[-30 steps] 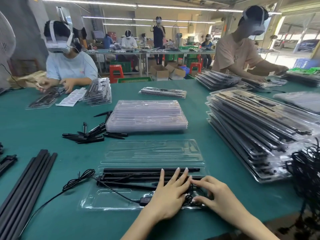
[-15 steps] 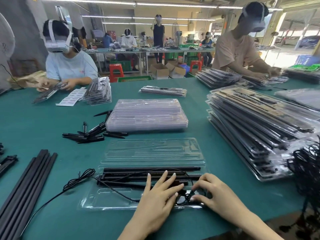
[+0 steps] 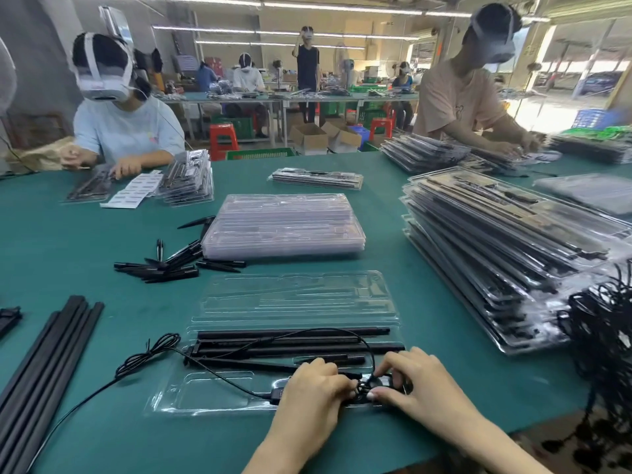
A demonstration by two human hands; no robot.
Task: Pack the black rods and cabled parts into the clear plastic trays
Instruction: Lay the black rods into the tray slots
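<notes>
An open clear plastic tray (image 3: 219,393) lies on the green table in front of me, its lid (image 3: 297,295) folded away behind it. Several black rods (image 3: 294,342) lie in its slots. A black cable (image 3: 150,354) loops from the tray's left side out over the table, with a small plug (image 3: 276,394) in the tray. My left hand (image 3: 316,395) and my right hand (image 3: 415,384) meet at the tray's right end, where their fingers pinch a small black cabled part (image 3: 371,388) with a coil of wire.
Loose long black rods (image 3: 44,364) lie at the left, short black pieces (image 3: 164,265) behind. A stack of empty clear trays (image 3: 284,227) sits mid-table; packed trays (image 3: 496,248) pile up at right, beside tangled black cables (image 3: 608,323). Other workers sit across the table.
My left hand slid right and curled from flat fingers onto the small cabled part. My right hand stayed at the tray's right end. The cable now arcs over the rods.
</notes>
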